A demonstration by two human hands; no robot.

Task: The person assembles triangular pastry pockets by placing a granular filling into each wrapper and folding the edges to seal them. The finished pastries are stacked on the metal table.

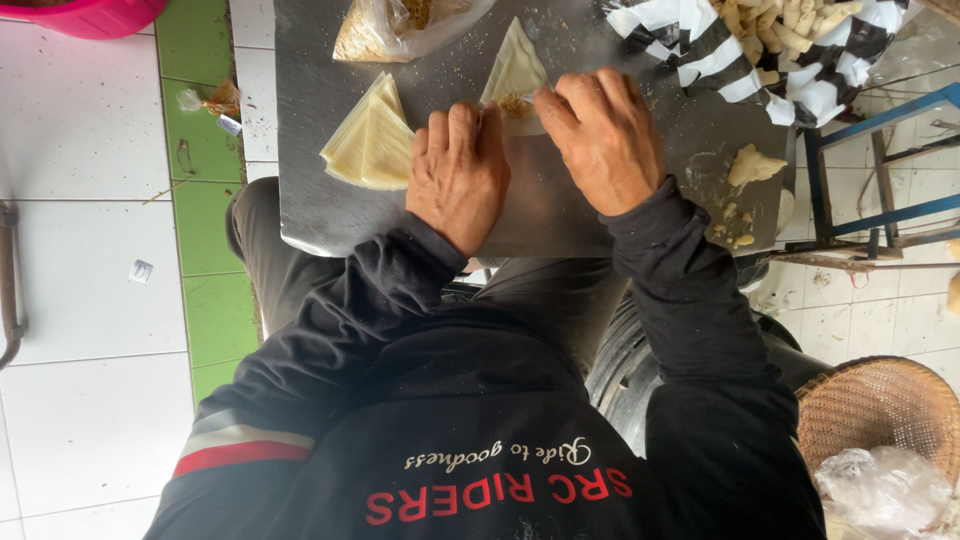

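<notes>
A pale triangular pastry wrapper [516, 68] lies flat on the grey metal tray [310, 150], with a small heap of brown filling [514, 104] at its near edge. My left hand [458, 172] and my right hand [604, 138] rest side by side over that near edge, fingertips touching the wrapper beside the filling. A stack of several folded triangular wrappers [370, 140] sits just left of my left hand. Both arms wear black sleeves.
A clear plastic bag of brown filling [385, 28] lies at the tray's far edge. A black-and-white striped cloth holding several rolled pastries [775, 35] is far right. A lump of dough paste [752, 165] sits at right. A woven basket [880, 410] and blue metal frame [870, 165] stand right.
</notes>
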